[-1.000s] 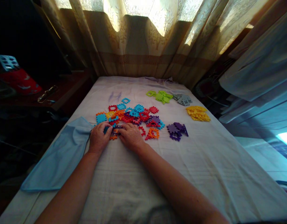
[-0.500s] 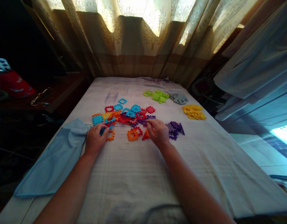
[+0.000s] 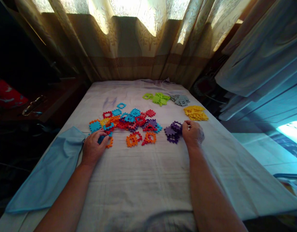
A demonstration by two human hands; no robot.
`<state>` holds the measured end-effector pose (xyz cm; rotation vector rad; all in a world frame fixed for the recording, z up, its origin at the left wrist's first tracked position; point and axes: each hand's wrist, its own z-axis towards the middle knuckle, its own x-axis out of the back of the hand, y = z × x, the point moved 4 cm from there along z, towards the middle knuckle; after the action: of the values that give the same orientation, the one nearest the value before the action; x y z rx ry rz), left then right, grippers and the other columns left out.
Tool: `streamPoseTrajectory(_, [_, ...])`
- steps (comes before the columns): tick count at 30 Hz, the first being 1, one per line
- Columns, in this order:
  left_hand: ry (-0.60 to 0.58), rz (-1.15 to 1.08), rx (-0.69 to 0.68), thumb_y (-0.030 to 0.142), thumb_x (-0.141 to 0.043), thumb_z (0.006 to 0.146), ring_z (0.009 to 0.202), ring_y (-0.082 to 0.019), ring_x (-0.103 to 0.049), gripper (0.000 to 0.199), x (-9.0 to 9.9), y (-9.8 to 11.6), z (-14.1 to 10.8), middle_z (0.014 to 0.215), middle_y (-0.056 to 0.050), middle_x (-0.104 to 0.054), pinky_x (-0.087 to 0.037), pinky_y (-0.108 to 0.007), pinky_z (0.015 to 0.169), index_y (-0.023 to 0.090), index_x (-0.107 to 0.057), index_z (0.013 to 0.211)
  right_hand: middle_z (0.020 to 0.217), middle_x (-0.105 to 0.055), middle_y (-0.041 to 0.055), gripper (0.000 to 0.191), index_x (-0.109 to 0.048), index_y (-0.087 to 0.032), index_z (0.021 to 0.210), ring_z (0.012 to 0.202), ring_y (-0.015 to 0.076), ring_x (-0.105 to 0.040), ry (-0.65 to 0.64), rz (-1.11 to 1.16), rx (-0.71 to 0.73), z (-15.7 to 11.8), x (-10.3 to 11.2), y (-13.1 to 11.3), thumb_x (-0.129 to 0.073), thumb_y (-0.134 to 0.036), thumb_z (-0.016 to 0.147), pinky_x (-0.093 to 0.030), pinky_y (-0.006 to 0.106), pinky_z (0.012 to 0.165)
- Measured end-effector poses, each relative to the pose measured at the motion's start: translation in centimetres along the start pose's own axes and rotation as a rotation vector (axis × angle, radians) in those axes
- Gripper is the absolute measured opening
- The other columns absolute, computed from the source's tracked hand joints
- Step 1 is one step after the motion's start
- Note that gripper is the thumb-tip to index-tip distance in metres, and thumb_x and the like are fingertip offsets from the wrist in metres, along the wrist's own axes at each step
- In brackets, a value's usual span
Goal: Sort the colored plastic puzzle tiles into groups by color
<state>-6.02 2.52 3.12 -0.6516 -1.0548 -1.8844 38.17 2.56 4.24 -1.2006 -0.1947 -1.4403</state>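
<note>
My right hand (image 3: 193, 132) is closed at the right side of a small purple pile, pinching a purple interlocking tile (image 3: 176, 126) by its edge. Other purple tiles (image 3: 172, 138) lie just under and beside that one. At the left end of a mixed heap rests my left hand (image 3: 94, 145), its fingers curled and a dark blue tile (image 3: 101, 139) between thumb and fingers. An orange tile (image 3: 110, 142) shows by its thumb. Red, blue, orange and purple tiles overlap in the mixed heap (image 3: 129, 122). Nearer me lie an orange window tile (image 3: 132, 140) and an orange frame tile (image 3: 151, 138).
Farther back are piles of green tiles (image 3: 160, 98), grey tiles (image 3: 181, 100) and yellow tiles (image 3: 195, 113). A light blue cloth bag (image 3: 46, 170) lies left on the white-covered table (image 3: 138, 180). Behind hangs a patterned curtain (image 3: 129, 48).
My right hand has moved right from the mixed heap to the purple pile, where it holds a purple tile. My left hand stays by the heap. The whole view has shifted slightly.
</note>
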Motion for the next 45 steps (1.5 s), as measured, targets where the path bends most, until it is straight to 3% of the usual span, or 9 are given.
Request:
streamPoseTrajectory(4, [0.059,0.035,-0.073,0.042,-0.053,0.089,0.105,-0.024,-0.066,0.024,0.5,0.9,-0.1,0.111,-0.009,-0.072,-0.049,-0.041,0.097,0.021,-0.065,0.091,0.1,-0.067,0.0158,0.032,-0.071,-0.015,0.099,0.091,0.0268,-0.057,0.052,0.06,0.17,-1.1,-0.3,-2.0,-0.046,-0.031,0.087,-0.045,0.04,0.083])
streamPoseTrajectory(7, [0.08,0.084,-0.149,0.042,-0.052,0.09,0.108,-0.026,-0.065,0.026,0.3,2.2,-0.2,0.113,-0.009,-0.071,-0.046,-0.044,0.1,0.021,-0.066,0.094,0.107,-0.069,0.0142,0.029,-0.071,-0.016,0.101,0.099,0.0255,-0.059,-0.052,0.154,0.371,-3.2,-1.6,-5.3,-0.047,-0.028,0.089,-0.045,0.04,0.093])
streamPoseTrajectory(12, [-0.13,0.157,-0.338,0.046,-0.05,0.092,0.132,-0.03,-0.049,0.039,-2.8,6.8,0.6,0.137,-0.01,-0.06,-0.026,-0.056,0.116,0.025,-0.064,0.122,0.131,-0.061,0.0152,0.034,-0.068,-0.018,0.118,0.12,0.027,-0.054,-0.295,0.122,0.491,-6.9,-4.4,-9.9,-0.054,-0.029,0.089,-0.042,0.041,0.104])
streamPoseTrajectory(17, [-0.338,0.239,-0.316,0.053,-0.05,0.091,0.144,-0.034,-0.034,0.05,-6.5,10.2,3.1,0.152,-0.009,-0.046,-0.017,-0.063,0.117,0.032,-0.056,0.136,0.146,-0.049,0.0183,0.047,-0.061,-0.018,0.132,0.135,0.034,-0.043,-0.42,0.007,0.457,-8.8,-5.5,-11.5,-0.057,-0.036,0.089,-0.035,0.05,0.11])
streamPoseTrajectory(21, [-0.365,0.285,-0.268,0.058,-0.047,0.091,0.144,-0.035,-0.034,0.052,-7.1,9.4,3.9,0.152,-0.01,-0.045,-0.017,-0.065,0.116,0.032,-0.057,0.135,0.147,-0.049,0.0151,0.044,-0.062,-0.021,0.132,0.138,0.0324,-0.039,-0.46,0.046,0.552,-9.6,-5.6,-12.2,-0.056,-0.038,0.092,-0.032,0.05,0.113])
streamPoseTrajectory(27, [-0.23,0.299,-0.138,0.057,-0.05,0.09,0.139,-0.038,-0.041,0.054,-4.4,6.0,1.5,0.147,-0.015,-0.05,-0.017,-0.068,0.114,0.027,-0.058,0.134,0.141,-0.057,0.0088,0.039,-0.065,-0.024,0.128,0.14,0.0322,-0.037,-0.54,0.172,0.771,-10.4,-5.0,-13.4,-0.056,-0.036,0.092,-0.027,0.054,0.115])
streamPoseTrajectory(33, [-0.131,0.292,-0.028,0.05,-0.047,0.092,0.137,-0.039,-0.042,0.05,-2.9,4.6,-0.6,0.146,-0.019,-0.05,-0.016,-0.071,0.112,0.02,-0.06,0.13,0.132,-0.065,0.0031,0.028,-0.07,-0.029,0.117,0.134,0.0287,-0.046,-0.595,0.253,0.924,-11.4,-4.2,-14.2,-0.055,-0.035,0.094,-0.027,0.053,0.114])
streamPoseTrajectory(39, [-0.119,0.177,-0.115,0.048,-0.044,0.094,0.139,-0.033,-0.042,0.049,-2.4,5.9,-1.7,0.145,-0.015,-0.052,-0.017,-0.064,0.116,0.023,-0.057,0.133,0.119,-0.071,0.0064,0.027,-0.072,-0.022,0.109,0.117,0.0227,-0.058,-0.379,0.282,0.663,-8.8,-4.5,-12.2,-0.049,-0.028,0.095,-0.037,0.041,0.105])
streamPoseTrajectory(45, [-0.353,0.046,-0.436,0.051,-0.049,0.092,0.143,-0.03,-0.036,0.052,-3.7,9.5,-3.0,0.151,-0.009,-0.046,-0.019,-0.058,0.119,0.03,-0.052,0.14,0.128,-0.066,0.0117,0.033,-0.069,-0.021,0.115,0.124,0.0297,-0.052,-0.338,0.158,0.494,-7.2,-5.5,-10.9,-0.06,-0.031,0.086,-0.035,0.046,0.104])
